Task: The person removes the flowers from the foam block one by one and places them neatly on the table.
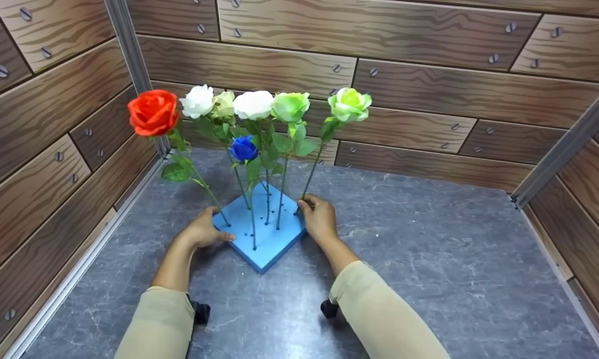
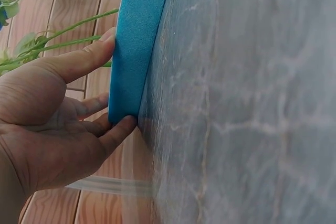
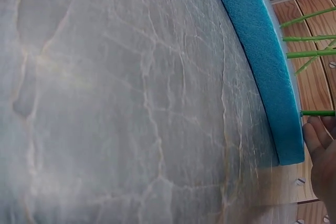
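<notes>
A blue foam board [image 1: 262, 255] lies on the table with a corner toward me. Several artificial roses stand upright in it: a red rose [image 1: 153, 112] leaning left, white ones, green ones and a short blue rose [image 1: 243, 148]. My left hand [image 1: 203, 230] holds the board's left corner; in the left wrist view the thumb touches the upper edge and fingers touch the side of the foam [image 2: 134, 40]. At the right corner, my right hand [image 1: 321, 218] pinches the low end of the stem of a green-and-white rose [image 1: 349, 105]. Its fingertips partly hide where that stem meets the board.
The grey marbled table [image 1: 454, 259] surrounds the board. Wood-patterned walls [image 1: 429, 94] enclose the back and both sides, with metal posts at the corners. Small holes dot the board's top. Dark wrist devices [image 1: 330, 308] hang under both sleeves.
</notes>
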`<state>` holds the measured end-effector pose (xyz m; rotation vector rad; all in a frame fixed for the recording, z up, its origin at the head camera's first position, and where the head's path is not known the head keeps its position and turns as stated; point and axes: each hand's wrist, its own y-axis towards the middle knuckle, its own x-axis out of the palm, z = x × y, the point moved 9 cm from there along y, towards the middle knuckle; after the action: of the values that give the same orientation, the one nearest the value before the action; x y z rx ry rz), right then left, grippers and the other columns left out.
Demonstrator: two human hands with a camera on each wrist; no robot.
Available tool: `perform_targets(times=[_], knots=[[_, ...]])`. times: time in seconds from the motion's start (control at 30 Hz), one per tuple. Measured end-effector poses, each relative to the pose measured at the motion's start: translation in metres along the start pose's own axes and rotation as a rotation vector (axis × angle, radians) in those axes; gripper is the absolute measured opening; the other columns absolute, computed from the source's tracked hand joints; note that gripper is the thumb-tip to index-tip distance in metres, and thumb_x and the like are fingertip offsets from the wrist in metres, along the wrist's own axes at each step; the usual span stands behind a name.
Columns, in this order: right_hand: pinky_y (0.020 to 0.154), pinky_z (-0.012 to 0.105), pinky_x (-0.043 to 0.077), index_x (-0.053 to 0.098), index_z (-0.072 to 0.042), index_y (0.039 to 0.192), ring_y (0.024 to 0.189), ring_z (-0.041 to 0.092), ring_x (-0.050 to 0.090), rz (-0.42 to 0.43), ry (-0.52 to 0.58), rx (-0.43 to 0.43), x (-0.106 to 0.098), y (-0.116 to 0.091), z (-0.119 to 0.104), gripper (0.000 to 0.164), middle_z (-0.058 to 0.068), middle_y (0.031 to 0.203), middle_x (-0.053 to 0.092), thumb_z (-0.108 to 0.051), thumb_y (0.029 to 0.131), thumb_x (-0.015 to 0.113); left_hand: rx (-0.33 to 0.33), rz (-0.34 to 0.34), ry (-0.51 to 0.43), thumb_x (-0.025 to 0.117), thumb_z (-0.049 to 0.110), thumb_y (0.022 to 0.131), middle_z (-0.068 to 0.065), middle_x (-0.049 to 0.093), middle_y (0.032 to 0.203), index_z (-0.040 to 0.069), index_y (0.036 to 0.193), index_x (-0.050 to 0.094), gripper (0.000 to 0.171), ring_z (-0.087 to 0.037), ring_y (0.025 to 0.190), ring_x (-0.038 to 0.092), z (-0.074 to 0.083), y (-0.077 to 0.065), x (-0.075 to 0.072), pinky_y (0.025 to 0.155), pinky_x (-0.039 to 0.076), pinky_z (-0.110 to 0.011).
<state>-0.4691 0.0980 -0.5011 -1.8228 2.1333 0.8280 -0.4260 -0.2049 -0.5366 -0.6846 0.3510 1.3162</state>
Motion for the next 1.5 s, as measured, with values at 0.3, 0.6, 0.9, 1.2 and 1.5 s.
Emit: perform_targets(times=[0.3,0.6,0.9,1.2,1.5], knots=[[0.081,0.037,0.065,0.08,-0.003,0.112,0.093,0.027,0.079,-0.007,0.066,-0.002,-0.005,-0.003,-0.004,0.017,0.014,0.103,0.083,-0.016,0.107,0.069,-0.006,-0.01,-0.012,0.09,0.023,0.092,-0.037,0.023,0.173,-0.004,0.168,0.021,0.106,-0.056,0.161,0.025,0.0,-0.001,0.0,0.131,0.03,-0.066],[0.078,0.033,0.065,0.077,-0.001,0.12,0.093,0.026,0.077,-0.023,0.107,-0.007,-0.012,-0.007,-0.008,0.021,0.017,0.106,0.08,-0.014,0.109,0.065,0.002,-0.011,-0.021,0.089,0.023,0.092,-0.037,0.019,0.174,-0.004,0.169,0.02,0.106,-0.056,0.162,0.022,0.001,-0.001,0.0,0.131,0.029,-0.066],[0.078,0.034,0.067,0.076,-0.005,0.118,0.094,0.028,0.076,-0.013,0.124,-0.009,-0.022,-0.013,-0.008,0.017,0.022,0.108,0.078,-0.013,0.11,0.064,0.003,-0.013,-0.02,0.089,0.023,0.093,-0.037,0.019,0.174,-0.004,0.169,0.02,0.106,-0.056,0.162,0.022,-0.001,0.0,0.001,0.131,0.029,-0.066],[0.076,0.034,0.065,0.075,-0.006,0.121,0.095,0.034,0.076,-0.026,0.093,-0.016,-0.029,-0.018,0.0,0.017,0.021,0.108,0.078,-0.012,0.11,0.063,-0.004,-0.017,-0.04,0.088,0.022,0.094,-0.036,0.019,0.175,-0.003,0.169,0.02,0.104,-0.056,0.162,0.022,-0.002,-0.002,0.003,0.131,0.029,-0.066],[0.076,0.034,0.064,0.075,-0.011,0.128,0.097,0.035,0.076,-0.041,0.07,-0.009,-0.037,-0.026,0.007,0.021,0.015,0.108,0.077,-0.011,0.109,0.065,-0.004,-0.009,-0.025,0.088,0.023,0.094,-0.036,0.022,0.174,-0.002,0.169,0.022,0.103,-0.055,0.161,0.025,-0.001,-0.002,0.002,0.131,0.03,-0.066]])
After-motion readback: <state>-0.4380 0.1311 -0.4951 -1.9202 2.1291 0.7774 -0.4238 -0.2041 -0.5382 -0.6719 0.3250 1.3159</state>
